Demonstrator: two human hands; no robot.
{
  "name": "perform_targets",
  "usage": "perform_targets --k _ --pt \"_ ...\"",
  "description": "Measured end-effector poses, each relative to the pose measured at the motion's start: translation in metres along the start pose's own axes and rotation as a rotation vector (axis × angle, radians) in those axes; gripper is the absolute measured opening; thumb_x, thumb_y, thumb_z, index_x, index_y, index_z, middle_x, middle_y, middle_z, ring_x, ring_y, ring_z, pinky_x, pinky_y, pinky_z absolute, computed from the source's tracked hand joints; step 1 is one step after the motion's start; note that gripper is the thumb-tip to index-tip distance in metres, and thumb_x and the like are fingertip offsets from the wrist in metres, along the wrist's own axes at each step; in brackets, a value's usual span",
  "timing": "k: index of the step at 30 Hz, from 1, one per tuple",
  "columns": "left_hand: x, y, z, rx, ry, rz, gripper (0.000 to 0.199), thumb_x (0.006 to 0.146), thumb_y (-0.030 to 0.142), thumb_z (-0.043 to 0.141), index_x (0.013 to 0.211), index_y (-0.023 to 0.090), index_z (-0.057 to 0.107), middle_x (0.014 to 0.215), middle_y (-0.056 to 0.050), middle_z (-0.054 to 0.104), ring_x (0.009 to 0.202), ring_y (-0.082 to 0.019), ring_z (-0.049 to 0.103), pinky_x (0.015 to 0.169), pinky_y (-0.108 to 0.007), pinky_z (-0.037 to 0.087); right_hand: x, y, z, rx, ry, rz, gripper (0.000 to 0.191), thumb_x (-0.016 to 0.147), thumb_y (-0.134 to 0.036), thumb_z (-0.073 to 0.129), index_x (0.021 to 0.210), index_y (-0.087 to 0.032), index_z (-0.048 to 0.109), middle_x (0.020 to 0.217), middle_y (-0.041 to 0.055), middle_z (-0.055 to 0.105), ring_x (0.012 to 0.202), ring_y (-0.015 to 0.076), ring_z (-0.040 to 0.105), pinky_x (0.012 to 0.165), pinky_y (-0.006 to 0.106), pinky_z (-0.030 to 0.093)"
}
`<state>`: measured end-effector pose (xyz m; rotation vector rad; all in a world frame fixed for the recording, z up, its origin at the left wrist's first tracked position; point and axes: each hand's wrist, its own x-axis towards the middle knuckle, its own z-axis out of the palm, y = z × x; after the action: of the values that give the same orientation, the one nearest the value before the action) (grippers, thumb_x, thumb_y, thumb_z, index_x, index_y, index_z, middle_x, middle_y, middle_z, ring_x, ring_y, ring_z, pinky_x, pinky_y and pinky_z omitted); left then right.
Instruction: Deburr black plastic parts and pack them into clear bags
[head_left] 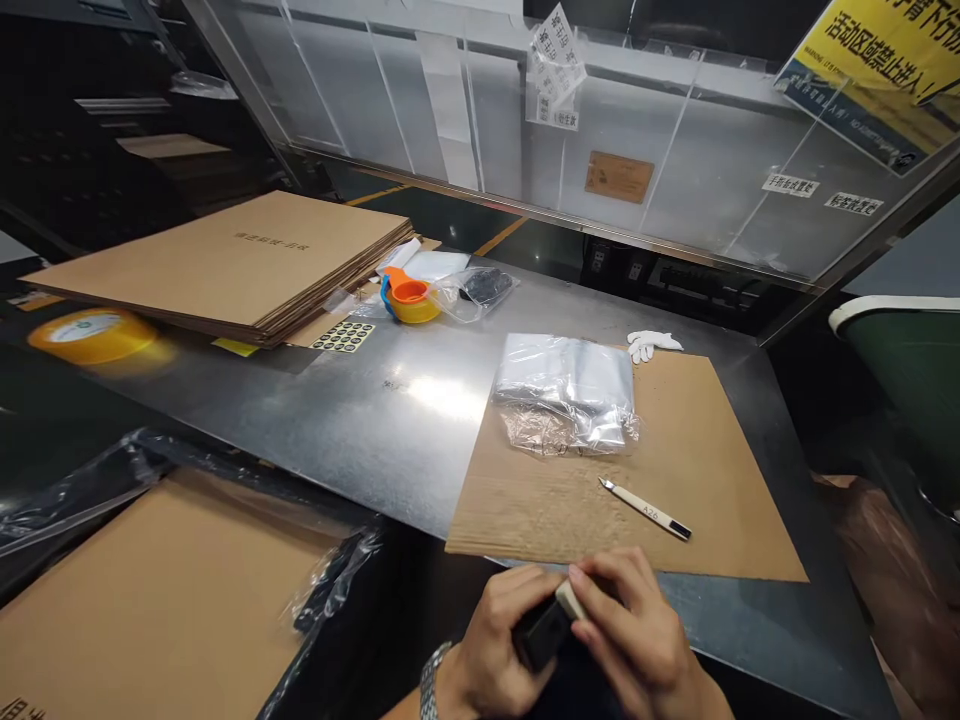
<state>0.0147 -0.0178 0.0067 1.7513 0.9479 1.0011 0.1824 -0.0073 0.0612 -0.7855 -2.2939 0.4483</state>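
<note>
My left hand (499,635) is wrapped round a small black block-shaped object (541,636), just off the front edge of the table. Between the fingertips of my right hand (637,625) is a small cream-coloured piece, like an eraser (570,601), held against the top of the black object. The black object's lower part is hidden by my fingers. Beyond my hands, a slim craft knife (645,508) marked A26 lies on a cardboard sheet (712,450). Farther back on that sheet rests a stack of see-through plastic bags (566,375).
A white glove (651,345) lies at the sheet's back edge. Orange and yellow tape rolls (414,298), a sticker sheet (345,336) and stacked cardboard (225,260) occupy the metal table's left. A plastic-lined box (172,590) stands at front left; a translucent panel (495,130) rises behind.
</note>
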Motion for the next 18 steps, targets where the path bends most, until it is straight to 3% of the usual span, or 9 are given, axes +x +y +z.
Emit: perform_targets --k 5,9,13,16,18 --pt "-0.003 -0.002 0.001 -0.032 0.012 0.029 0.028 0.071 0.027 0.060 0.097 0.016 0.066 0.078 -0.013 0.067 0.068 -0.025 0.059 0.064 -0.035 0.043 -0.004 -0.003 0.006 -0.009 0.037 -0.088 0.046 0.089 -0.022 0.048 0.134 -0.017 0.039 0.090 0.0125 0.063 0.079 0.0207 0.057 0.067 0.034 0.052" --pt "-0.004 -0.004 0.003 -0.002 -0.006 0.025 0.031 0.072 0.024 0.059 0.101 0.015 0.065 0.074 -0.013 0.066 0.064 -0.024 0.059 0.060 -0.033 0.043 -0.008 -0.004 0.011 -0.004 0.049 -0.028 0.046 0.090 -0.017 0.043 0.135 -0.018 0.038 0.094 0.0132 0.060 0.083 0.0213 0.056 0.069 0.037 0.051" --pt "-0.006 -0.006 0.005 -0.074 0.069 0.062 0.038 0.073 0.025 0.060 0.109 0.016 0.064 0.081 -0.013 0.069 0.073 -0.026 0.063 0.070 -0.036 0.047 -0.009 -0.004 0.011 0.015 0.088 -0.050 0.044 0.089 -0.025 0.049 0.133 -0.020 0.043 0.091 0.0116 0.061 0.077 0.0199 0.056 0.065 0.034 0.051" --pt "-0.006 -0.007 0.008 -0.211 0.034 -0.031 0.037 0.074 0.019 0.057 0.111 0.016 0.064 0.095 -0.014 0.068 0.086 -0.027 0.063 0.081 -0.038 0.046 -0.005 0.000 0.009 0.149 0.088 0.087 0.038 0.089 -0.022 0.048 0.127 -0.021 0.051 0.096 0.0110 0.061 0.085 0.0205 0.058 0.072 0.035 0.052" --pt "-0.004 -0.008 0.012 -0.418 0.049 -0.113 0.057 0.070 0.014 0.056 0.126 0.020 0.052 0.121 -0.012 0.060 0.109 -0.030 0.055 0.096 -0.042 0.038 -0.005 0.004 0.012 0.285 0.139 0.235 0.034 0.090 -0.025 0.047 0.123 -0.024 0.054 0.101 0.0094 0.060 0.091 0.0202 0.059 0.075 0.034 0.052"
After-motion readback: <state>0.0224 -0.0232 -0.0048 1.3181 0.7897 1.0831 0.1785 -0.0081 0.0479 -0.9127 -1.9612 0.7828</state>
